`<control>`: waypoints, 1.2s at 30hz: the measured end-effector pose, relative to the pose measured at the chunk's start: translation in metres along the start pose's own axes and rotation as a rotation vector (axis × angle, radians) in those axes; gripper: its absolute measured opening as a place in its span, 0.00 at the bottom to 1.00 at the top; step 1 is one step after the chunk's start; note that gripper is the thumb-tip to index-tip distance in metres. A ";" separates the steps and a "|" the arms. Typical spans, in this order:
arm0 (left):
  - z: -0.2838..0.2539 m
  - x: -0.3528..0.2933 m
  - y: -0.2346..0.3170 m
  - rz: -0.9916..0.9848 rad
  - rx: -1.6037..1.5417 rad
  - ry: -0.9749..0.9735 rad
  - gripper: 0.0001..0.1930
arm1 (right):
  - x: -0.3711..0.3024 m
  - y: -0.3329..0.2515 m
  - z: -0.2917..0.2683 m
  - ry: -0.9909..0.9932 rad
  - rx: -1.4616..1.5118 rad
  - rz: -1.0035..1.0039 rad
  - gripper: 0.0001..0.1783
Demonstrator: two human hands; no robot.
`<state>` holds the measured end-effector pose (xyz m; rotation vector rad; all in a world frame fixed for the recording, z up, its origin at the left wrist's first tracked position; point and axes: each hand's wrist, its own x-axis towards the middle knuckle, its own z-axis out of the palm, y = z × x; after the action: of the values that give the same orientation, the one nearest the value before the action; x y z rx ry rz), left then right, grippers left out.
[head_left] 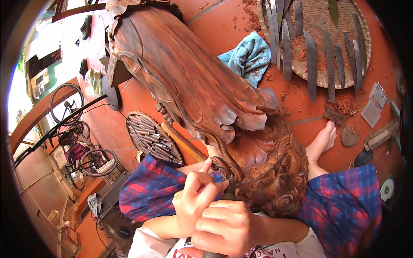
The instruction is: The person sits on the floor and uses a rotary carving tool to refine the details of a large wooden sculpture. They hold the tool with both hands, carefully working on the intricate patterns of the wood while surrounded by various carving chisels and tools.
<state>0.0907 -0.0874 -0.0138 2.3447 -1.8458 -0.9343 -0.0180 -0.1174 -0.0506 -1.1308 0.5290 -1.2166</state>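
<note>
A large reddish-brown wood carving (pixel 172 56) with draped folds lies across the floor, its knobbly, curled base (pixel 275 172) between my legs. My right hand (pixel 228 225) is wrapped round the dark shaft of a carving tool (pixel 230 189); its tip meets the carving's curled edge, and its exact shape is mostly hidden. Just in front, my left hand (pixel 195 193) is closed on the same tool, thumb pressed to the shaft and one finger stretched along the wood.
A round basket of chisels (pixel 150 137) stands at the left beside a wooden mallet-like handle (pixel 183 142). On a woven tray (pixel 301 64) at upper right lie several flat files. A blue cloth (pixel 249 56) touches the carving. Bicycles (pixel 81 142) and a fan (pixel 120 230) stand left.
</note>
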 end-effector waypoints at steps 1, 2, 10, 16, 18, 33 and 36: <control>0.001 0.000 -0.001 0.005 -0.016 0.008 0.11 | 0.000 0.000 0.000 -0.015 -0.018 -0.003 0.14; 0.001 -0.001 -0.003 0.012 -0.042 0.036 0.12 | 0.002 -0.004 -0.003 -0.070 -0.018 0.029 0.12; 0.009 0.006 -0.016 0.092 -0.301 0.143 0.08 | -0.004 0.002 0.009 -0.145 -0.221 -0.117 0.09; 0.023 -0.009 -0.025 0.107 -0.461 0.237 0.07 | -0.014 -0.001 0.017 -0.191 -0.215 -0.096 0.09; 0.027 -0.011 -0.023 0.105 -0.441 0.233 0.08 | -0.018 0.000 0.019 -0.188 -0.217 -0.093 0.09; 0.040 -0.024 -0.030 0.142 -0.466 0.281 0.09 | -0.030 -0.003 0.017 -0.373 -0.347 -0.159 0.08; 0.041 -0.021 -0.034 0.165 -0.506 0.303 0.09 | -0.031 -0.001 0.021 -0.350 -0.349 -0.157 0.08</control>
<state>0.0991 -0.0441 -0.0506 1.8775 -1.4507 -0.8455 -0.0117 -0.0804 -0.0484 -1.6707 0.3970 -1.0492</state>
